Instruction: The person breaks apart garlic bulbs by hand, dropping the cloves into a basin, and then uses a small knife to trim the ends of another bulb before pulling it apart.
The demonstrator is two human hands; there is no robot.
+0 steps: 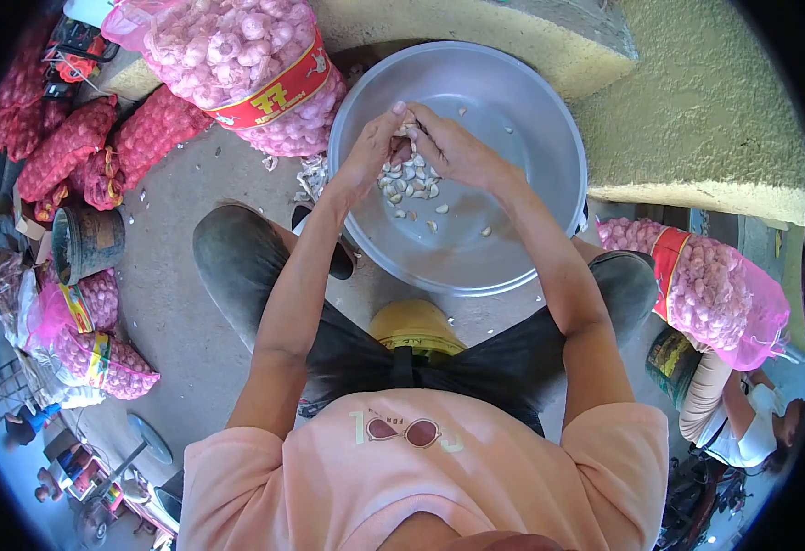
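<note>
Over the left part of a wide grey basin (549,230), my left hand (370,154) and my right hand (457,150) meet at the fingertips. Between them is a garlic bulb (406,130), partly covered by my fingers and thumbs. Both hands are closed around it. Below them, loose garlic cloves (411,181) lie in a small heap on the basin floor, with several single cloves scattered around it.
A large mesh sack of garlic (246,60) stands left of the basin, near red mesh sacks (159,129). Garlic skins (312,176) litter the floor. Another garlic sack (710,285) is at right, near a seated person (742,413). A dark bucket (88,243) stands at left.
</note>
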